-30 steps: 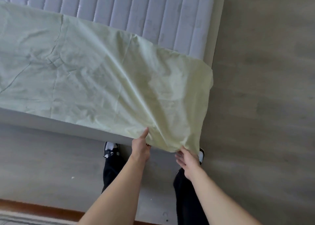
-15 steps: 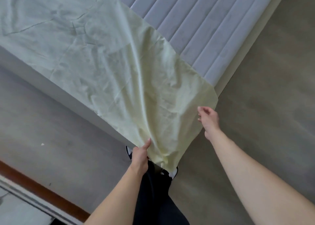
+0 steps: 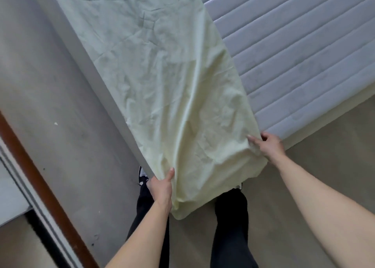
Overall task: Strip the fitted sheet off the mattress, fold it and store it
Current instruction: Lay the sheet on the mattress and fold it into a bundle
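The pale yellow fitted sheet [image 3: 162,97] lies folded along the mattress [image 3: 294,50]'s left side, its near end hanging off. The left hand [image 3: 161,186] pinches the near edge; the right hand [image 3: 268,144] grasps the right corner. Uneven pulling could drag the layers askew or onto the floor [image 3: 60,146].

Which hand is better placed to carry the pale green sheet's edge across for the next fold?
Right. The right hand pinches the pale green fitted sheet at its free edge beside the bare quilted mattress; the left hand anchors the hanging corner.
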